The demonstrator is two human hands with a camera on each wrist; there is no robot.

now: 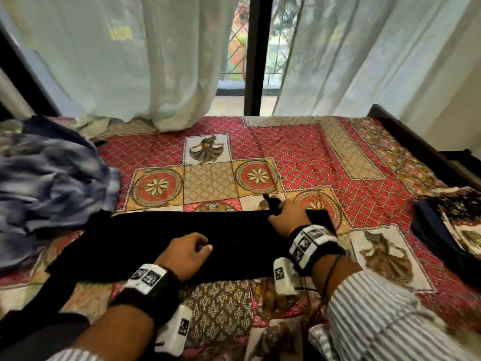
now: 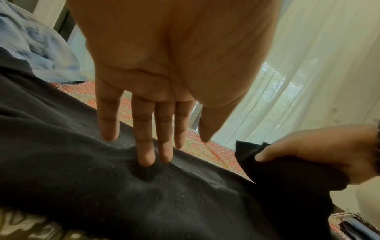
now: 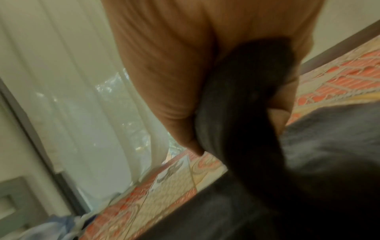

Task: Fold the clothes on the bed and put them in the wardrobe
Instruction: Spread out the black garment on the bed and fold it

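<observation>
Hands (image 1: 186, 252) on flat, long black garment (image 1: 161, 238)

Black garment (image 1: 161, 238): matt knit cloth, soft, specked with pale lint. Bedsheet (image 1: 299, 152): printed woven cotton, matt, creased. Curtains (image 1: 130, 61): sheer pale cloth, light passing through. Blue heap (image 1: 46, 178): thin mottled cloth, rumpled. Window frame (image 1: 256, 48): dark, smooth.

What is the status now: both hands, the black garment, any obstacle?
Left hand open, fingertips pressing the black garment flat on the bed. Right hand grips its end. Blue clothes pile lies at left, apart.
</observation>
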